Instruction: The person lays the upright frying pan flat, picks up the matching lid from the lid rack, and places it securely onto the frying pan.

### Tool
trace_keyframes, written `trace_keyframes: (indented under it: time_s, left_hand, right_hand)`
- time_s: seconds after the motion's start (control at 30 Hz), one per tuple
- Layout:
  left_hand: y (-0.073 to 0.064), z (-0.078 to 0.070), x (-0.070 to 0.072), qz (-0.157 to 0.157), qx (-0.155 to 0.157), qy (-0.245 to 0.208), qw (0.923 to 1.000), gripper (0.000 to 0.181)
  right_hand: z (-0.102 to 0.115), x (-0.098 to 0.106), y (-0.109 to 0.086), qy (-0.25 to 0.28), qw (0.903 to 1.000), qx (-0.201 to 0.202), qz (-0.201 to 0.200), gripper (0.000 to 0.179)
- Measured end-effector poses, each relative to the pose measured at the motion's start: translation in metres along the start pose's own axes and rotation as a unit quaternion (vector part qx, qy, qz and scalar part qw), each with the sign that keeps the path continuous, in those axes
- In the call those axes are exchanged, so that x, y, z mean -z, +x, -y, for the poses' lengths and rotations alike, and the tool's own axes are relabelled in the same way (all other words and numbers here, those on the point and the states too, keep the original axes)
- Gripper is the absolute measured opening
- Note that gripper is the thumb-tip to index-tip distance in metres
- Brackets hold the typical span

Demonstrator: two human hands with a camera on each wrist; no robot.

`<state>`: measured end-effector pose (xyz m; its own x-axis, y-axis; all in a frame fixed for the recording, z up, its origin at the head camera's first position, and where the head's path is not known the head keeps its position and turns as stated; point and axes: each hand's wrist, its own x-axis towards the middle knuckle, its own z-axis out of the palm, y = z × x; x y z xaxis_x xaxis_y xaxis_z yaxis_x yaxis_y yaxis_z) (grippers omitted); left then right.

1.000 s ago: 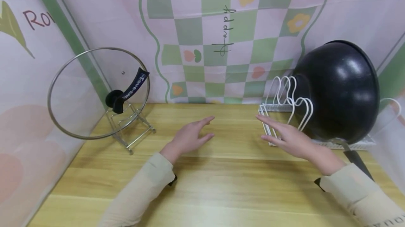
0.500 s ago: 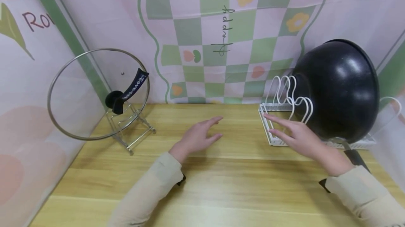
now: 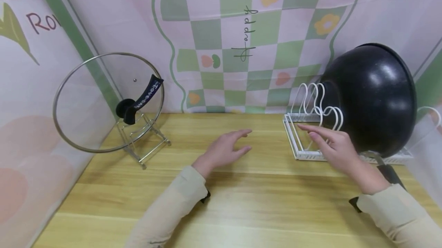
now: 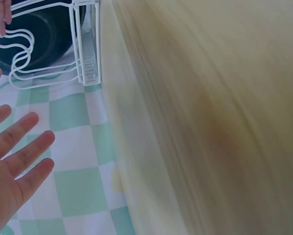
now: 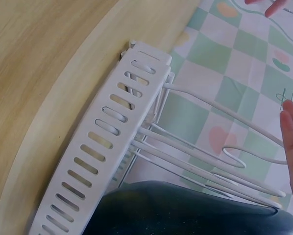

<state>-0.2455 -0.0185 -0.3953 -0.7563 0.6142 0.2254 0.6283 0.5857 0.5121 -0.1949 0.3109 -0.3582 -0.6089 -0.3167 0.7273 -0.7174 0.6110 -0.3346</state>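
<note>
My left hand [image 3: 223, 150] hovers over the middle of the wooden table with its fingers extended and nothing in them. In the left wrist view its fingers [image 4: 26, 142] are spread. My right hand [image 3: 336, 149] is held in front of the white wire rack [image 3: 296, 136], fingers straight and holding nothing. That rack's slotted base [image 5: 92, 152] and curved wires fill much of the right wrist view. A black wok [image 3: 373, 98] stands tilted on its side in the rack, its underside toward the left. Its dark handle [image 3: 391, 174] points down toward the table, partly hidden by my right forearm.
At the left, a glass lid [image 3: 88, 102] with a black handle [image 3: 146, 94] stands upright in a small metal wire stand [image 3: 152, 152]. Behind the wooden table [image 3: 241, 209] hangs a checkered cloth [image 3: 238, 67], and patterned cloth walls flank both sides.
Both hands have moved to the right, the left one across the table's middle and the right one farther over the rack. The lid, wok and racks have stayed in place.
</note>
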Motion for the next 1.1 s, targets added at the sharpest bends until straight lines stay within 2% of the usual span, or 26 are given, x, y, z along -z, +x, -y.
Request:
trace_keyframes:
  time_s: [0.1,0.2,0.3,0.47,0.77,1.1]
  left_hand:
    - [0.0,-0.001,-0.001,0.006,-0.004,-0.003,1.0,0.057]
    - [0.0,-0.002,-0.002,0.026,-0.011,0.0,0.9996,0.058]
    - [0.001,-0.003,-0.005,0.046,-0.016,0.002,0.9988,0.058]
    - [0.008,-0.006,-0.009,0.049,-0.006,-0.007,0.9988,0.057]
    - [0.025,-0.014,-0.017,0.043,-0.012,-0.058,0.9973,0.053]
    - [0.031,-0.022,-0.024,0.038,0.003,-0.1,0.9942,0.051]
  right_hand:
    - [-0.002,-0.001,0.0,-0.002,0.9996,0.004,-0.029,0.021]
    - [-0.004,-0.002,0.0,0.0,0.9977,0.003,-0.067,0.019]
    - [-0.003,-0.004,0.0,0.006,0.9938,-0.018,-0.109,0.018]
    - [0.001,-0.003,0.002,0.005,0.9845,-0.056,-0.166,0.016]
    - [-0.001,-0.006,0.002,0.034,0.9729,-0.088,-0.211,0.014]
    - [0.011,-0.007,0.006,0.049,0.9689,-0.065,-0.234,0.016]
